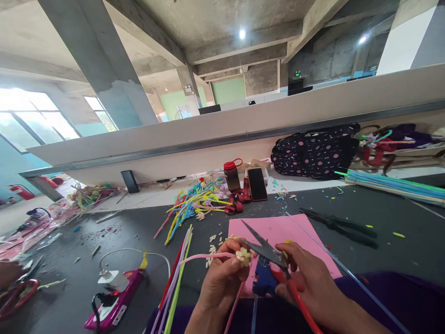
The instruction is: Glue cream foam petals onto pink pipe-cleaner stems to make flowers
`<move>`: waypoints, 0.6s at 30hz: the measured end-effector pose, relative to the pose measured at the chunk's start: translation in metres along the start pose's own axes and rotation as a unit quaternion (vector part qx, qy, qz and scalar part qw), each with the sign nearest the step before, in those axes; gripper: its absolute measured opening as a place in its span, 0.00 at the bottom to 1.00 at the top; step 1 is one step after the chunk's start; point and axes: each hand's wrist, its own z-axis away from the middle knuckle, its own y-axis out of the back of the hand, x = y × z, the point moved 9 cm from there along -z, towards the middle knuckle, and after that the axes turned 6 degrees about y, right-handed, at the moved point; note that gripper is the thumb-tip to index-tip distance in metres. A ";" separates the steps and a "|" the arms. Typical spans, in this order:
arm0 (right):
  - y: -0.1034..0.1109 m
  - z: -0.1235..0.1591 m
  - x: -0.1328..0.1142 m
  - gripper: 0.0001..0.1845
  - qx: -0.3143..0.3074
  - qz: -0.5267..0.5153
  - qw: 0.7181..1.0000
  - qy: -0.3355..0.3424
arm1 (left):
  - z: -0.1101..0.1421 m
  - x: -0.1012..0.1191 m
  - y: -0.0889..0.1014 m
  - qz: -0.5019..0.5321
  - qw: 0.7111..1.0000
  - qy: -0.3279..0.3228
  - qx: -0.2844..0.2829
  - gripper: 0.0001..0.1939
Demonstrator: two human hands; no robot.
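My left hand [224,271] is closed, pinching a pipe-cleaner flower [243,256] with a cream head and a pink stem that sticks out to the left. In my right hand [306,273] are red-handled scissors [267,250]. Their blades stand apart, pointing up and left, with one blade close to the flower head; whether it touches cannot be made out. Below both hands lies a pink sheet [292,227], and on it a dark blue tool [264,276], partly hidden by my right hand. Small cream clippings [212,239] are scattered left of the sheet.
Loose pipe cleaners [178,273] lie left of my hands, beside a magenta power strip [118,301]. Behind are finished pipe-cleaner stems [194,199], a bottle [232,176] and a phone [257,184]. Black pliers [339,225] lie right. Another person's hand [12,273] shows far left.
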 end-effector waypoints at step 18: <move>0.012 0.000 0.021 0.22 0.027 -0.043 0.995 -0.088 | -0.008 0.000 0.013 0.013 0.999 0.010 0.043 0.14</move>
